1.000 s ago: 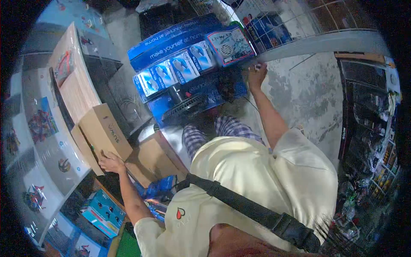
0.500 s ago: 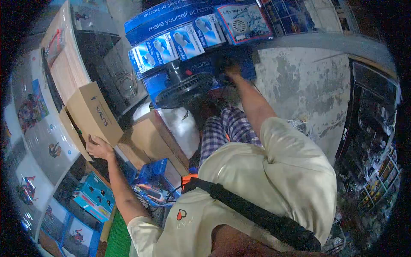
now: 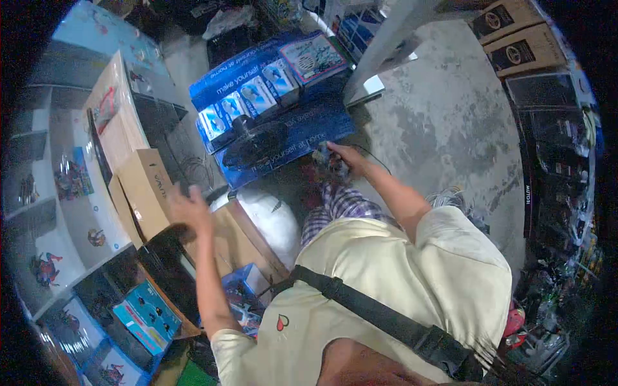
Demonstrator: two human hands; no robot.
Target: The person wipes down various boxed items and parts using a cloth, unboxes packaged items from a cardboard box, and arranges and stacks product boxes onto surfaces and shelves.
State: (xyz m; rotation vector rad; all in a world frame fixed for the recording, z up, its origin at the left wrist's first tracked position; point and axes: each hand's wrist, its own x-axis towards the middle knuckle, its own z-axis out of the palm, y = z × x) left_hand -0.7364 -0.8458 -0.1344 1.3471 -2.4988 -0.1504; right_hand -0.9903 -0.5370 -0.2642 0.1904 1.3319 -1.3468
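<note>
My left hand, slightly blurred, is raised beside a brown cardboard box with dark lettering on its side. Its fingers are spread and nothing shows in them. My right hand is closed around a dark, corded object in front of my knees; its exact kind is hard to make out. A thin cable trails from it to the right. Just beyond it stands a dark round fan, in front of a blue printed carton.
Smaller blue-white valve boxes lie on the blue packaging. Below my left hand are an open cardboard carton, a white bag and a teal box. Shelving runs along the left; a black boxed item stands right of the worn concrete floor.
My left hand has come off the cardboard box and moved right, with fingers spread. My right hand has drawn back towards my body with the dark object. The view has shifted, showing more floor.
</note>
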